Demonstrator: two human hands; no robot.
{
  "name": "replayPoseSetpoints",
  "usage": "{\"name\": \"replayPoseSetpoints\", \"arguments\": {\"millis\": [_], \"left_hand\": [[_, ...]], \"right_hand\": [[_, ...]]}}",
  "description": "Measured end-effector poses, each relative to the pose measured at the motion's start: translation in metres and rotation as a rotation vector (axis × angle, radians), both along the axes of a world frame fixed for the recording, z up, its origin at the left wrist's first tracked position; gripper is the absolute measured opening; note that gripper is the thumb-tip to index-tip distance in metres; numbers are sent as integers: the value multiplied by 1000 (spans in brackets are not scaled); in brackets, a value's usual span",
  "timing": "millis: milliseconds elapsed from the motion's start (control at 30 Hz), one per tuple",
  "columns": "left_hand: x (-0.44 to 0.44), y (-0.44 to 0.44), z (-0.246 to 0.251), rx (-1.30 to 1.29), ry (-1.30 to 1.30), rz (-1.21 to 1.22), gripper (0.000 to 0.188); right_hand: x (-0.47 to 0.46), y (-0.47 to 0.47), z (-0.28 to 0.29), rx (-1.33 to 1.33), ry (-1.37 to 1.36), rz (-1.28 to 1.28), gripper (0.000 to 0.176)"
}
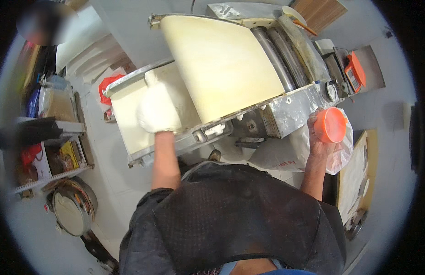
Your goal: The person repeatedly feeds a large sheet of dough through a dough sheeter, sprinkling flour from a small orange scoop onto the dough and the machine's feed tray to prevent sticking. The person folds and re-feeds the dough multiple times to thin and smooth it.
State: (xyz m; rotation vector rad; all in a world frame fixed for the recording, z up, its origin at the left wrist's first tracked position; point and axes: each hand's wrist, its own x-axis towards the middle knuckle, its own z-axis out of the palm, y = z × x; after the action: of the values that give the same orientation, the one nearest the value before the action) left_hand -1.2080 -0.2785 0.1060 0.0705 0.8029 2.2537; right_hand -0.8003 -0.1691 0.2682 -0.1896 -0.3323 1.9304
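Note:
My left hand is hidden by a pale dough lump [157, 110]; only the forearm [166, 158] shows running into its near edge. This lump is over the lower belt [126, 123] of a dough sheeter, and a narrower end of it points away from me. In my right hand [319, 144] is an orange plastic cup [331, 124] with white powder inside, held at the right of the machine near a round dial [331, 92]. The sheeter's sloping upper belt [222, 68] rises to metal rollers [274, 58].
Below the cup hangs or stands a white plastic sack [281, 158]. An orange scale [355, 74] is beyond the machine's right end. A shelf unit [51, 175] and a round pan-like vessel [70, 213] are at the left. A floured board [355, 175] is at the right.

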Motion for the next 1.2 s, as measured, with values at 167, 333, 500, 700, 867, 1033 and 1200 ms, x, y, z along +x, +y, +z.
{"name": "replayPoseSetpoints", "arguments": {"millis": [167,333,500,700,867,1033,1200], "left_hand": [[-48,-17,0,-110,-12,-34,52],[-29,85,-45,-1346,1002,-321,60],[-39,109,-70,-1436,965,127,82],[-60,157,-104,-597,5,-178,64],[-59,174,-128,-590,140,-219,44],[-74,92,-100,-965,612,-72,56],[-93,-67,-74,-912,134,87,72]], "right_hand": [[11,5,2,77,-33,-6,50],[27,-11,-8,12,-41,-66,54],[42,-42,-9,13,-143,-270,54],[20,-75,-2,123,-88,-171,73],[4,-74,-2,89,-169,-144,68],[-14,-46,-14,29,-174,-140,59],[-57,-7,-7,-159,-4,94,59]]}}
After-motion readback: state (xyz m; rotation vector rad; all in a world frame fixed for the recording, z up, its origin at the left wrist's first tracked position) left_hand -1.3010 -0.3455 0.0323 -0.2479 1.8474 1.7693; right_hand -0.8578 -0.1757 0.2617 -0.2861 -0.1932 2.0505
